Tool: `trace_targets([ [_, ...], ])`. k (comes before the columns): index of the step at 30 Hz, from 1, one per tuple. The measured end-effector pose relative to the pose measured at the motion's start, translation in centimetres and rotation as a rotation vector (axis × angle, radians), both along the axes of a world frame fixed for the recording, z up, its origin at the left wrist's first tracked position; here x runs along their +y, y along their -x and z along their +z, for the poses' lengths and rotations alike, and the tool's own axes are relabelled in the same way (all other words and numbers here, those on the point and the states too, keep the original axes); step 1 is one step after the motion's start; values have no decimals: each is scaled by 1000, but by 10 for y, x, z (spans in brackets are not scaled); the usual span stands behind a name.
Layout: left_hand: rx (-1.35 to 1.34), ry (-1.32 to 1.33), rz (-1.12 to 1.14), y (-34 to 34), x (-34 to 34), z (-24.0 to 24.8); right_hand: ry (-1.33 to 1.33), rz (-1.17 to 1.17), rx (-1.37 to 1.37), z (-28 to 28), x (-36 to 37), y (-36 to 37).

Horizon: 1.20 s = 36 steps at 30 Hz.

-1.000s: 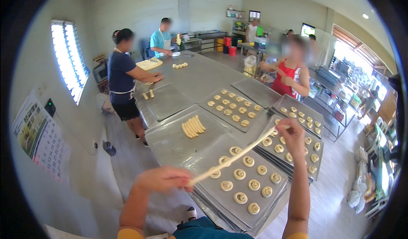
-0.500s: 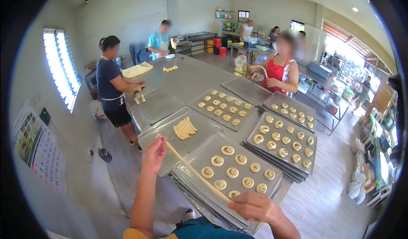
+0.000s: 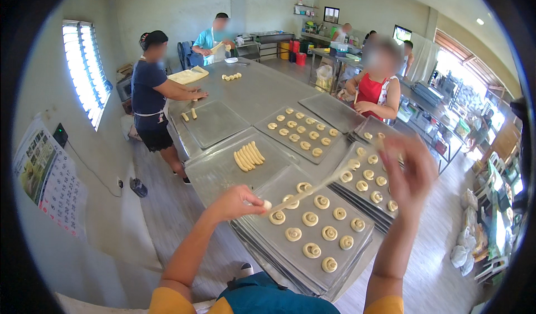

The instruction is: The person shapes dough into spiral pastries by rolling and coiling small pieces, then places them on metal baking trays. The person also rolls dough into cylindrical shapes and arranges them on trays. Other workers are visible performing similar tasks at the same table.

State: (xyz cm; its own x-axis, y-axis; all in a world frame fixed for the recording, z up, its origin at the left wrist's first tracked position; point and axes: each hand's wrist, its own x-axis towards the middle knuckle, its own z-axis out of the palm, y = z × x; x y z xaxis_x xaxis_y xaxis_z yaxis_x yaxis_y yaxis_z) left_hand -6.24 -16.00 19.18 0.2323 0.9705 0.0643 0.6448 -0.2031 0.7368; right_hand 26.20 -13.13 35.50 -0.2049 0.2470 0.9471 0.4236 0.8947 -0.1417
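A long, thin dough rope (image 3: 318,186) stretches through the air over the near tray (image 3: 290,247), blurred along its middle. My left hand (image 3: 241,202) pinches its lower end, where a pale knob of dough pokes past the fingertips. My raised right hand (image 3: 410,166), smeared by motion, grips the upper end above the right-hand tray stack. Rows of coiled dough rolls (image 3: 310,219) lie on the near tray beneath the rope. Just beyond my left hand, several straight dough sticks (image 3: 249,156) rest side by side on another tray (image 3: 209,174).
More trays of coiled rolls (image 3: 301,129) cover the metal table (image 3: 257,93). Across it on the right, a person in a red apron (image 3: 373,93) handles dough. At the left edge a person in a dark shirt (image 3: 153,85) presses on the tabletop; another in light blue (image 3: 211,41) stands at the far end.
My right hand has swung up and to the right, lifting its end of the dough rope. My left hand has come down and right, so the rope now slants the other way.
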Motion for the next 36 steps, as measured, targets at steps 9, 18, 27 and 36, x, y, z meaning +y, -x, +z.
trace_targets([
  [9, -654, 253, -306, -33, 7, 7, 748, 238, -410, -183, 107, 47],
  [18, -512, 370, -152, -37, 31, -28, 819, 738, -441, -138, -1, 65],
  [27, -462, 533, -314, -27, 42, -35, 677, 661, -402, -141, 26, 72],
  [36, -1178, 828, -221, -16, 103, -53, 871, 367, -391, -155, 95, 84],
])
